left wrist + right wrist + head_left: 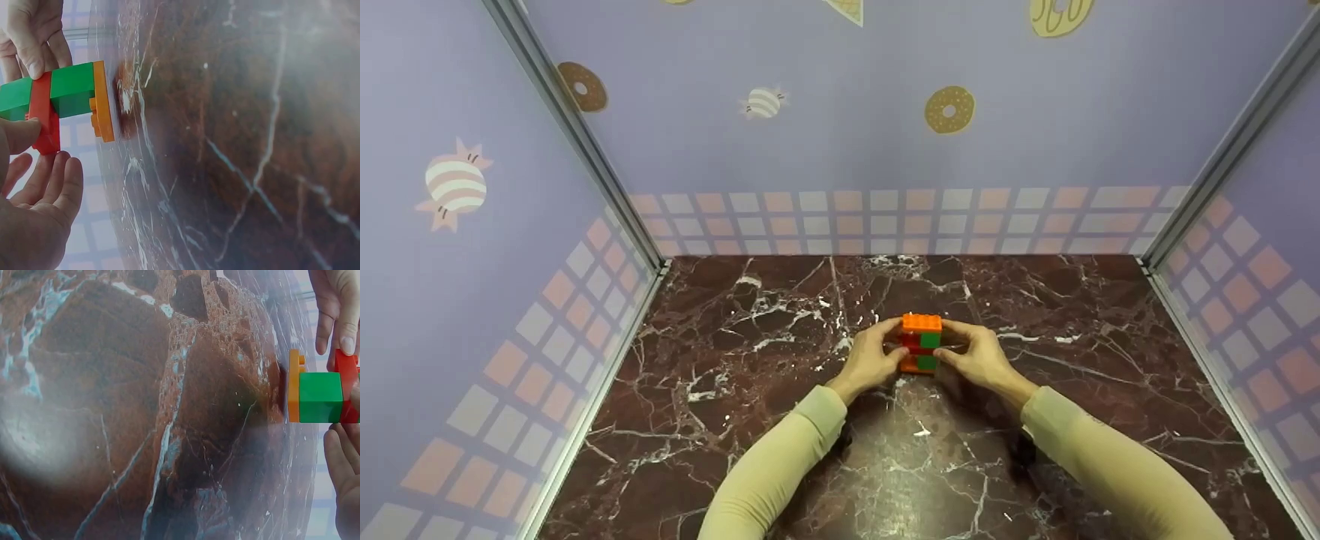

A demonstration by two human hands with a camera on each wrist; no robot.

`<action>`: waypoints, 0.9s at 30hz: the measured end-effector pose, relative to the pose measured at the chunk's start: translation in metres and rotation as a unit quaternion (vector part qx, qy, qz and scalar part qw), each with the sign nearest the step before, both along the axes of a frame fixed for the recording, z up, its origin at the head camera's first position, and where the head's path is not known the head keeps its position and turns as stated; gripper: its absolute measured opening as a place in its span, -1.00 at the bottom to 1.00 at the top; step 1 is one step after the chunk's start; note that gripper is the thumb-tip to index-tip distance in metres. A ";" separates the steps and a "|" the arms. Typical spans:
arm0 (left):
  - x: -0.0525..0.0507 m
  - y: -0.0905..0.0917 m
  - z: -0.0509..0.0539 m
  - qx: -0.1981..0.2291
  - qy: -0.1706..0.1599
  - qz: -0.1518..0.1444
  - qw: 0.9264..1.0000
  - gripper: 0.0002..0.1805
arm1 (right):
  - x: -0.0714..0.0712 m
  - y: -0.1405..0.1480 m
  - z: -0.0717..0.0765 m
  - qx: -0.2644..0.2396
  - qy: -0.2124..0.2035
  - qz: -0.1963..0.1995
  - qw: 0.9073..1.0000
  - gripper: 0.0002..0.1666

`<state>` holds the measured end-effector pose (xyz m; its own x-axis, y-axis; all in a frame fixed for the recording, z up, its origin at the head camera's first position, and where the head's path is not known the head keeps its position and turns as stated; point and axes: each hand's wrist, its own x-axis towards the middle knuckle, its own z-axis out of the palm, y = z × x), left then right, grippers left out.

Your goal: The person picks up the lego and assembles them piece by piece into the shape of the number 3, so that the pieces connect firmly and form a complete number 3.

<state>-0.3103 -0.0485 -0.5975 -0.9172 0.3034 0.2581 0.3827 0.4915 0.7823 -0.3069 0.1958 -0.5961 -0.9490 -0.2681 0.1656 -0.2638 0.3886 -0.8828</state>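
Note:
A small stack of toy building bricks stands upright on the tabletop between both hands. On top lies an orange brick (pixel 922 322) with studs. Below come a green brick (pixel 929 340), a red brick (pixel 44 104), another green brick (pixel 320 397) and an orange base plate (pixel 102 101). The left hand (pixel 870 360) pinches the stack from the left, its thumb against the end of the red brick. From the other side the right hand (pixel 979 360) holds it, thumb also at the red layer. Fingers partly hide the stack's sides and rear.
The dark red marbled tabletop (pixel 750 337) spreads around the stack. Lilac panels with sweets and checks close it in: a back wall (pixel 855 135), a left wall (pixel 435 285) and a right wall (pixel 1260 225). Metal posts (pixel 585 142) stand at the rear corners.

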 end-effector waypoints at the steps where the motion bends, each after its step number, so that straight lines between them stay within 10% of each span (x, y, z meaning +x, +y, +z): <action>1: 0.000 0.000 0.000 -0.001 0.000 -0.001 1.000 -0.38 | 0.000 0.000 0.000 -0.003 -0.001 0.000 1.000 -0.27; 17: 0.006 0.004 0.006 0.007 -0.007 -0.011 1.000 -0.25 | 0.003 -0.001 0.003 -0.012 0.014 -0.006 1.000 -0.18; 27: 0.006 0.006 0.006 0.049 -0.035 -0.016 0.998 -0.26 | 0.008 -0.010 0.001 -0.102 -0.064 0.000 0.993 -0.16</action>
<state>-0.3040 -0.0428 -0.5918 -0.9245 0.3084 0.2240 0.3397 0.4000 0.8512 -0.2986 0.1863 -0.5947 -0.9657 -0.2414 0.0952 -0.1451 0.1985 -0.9693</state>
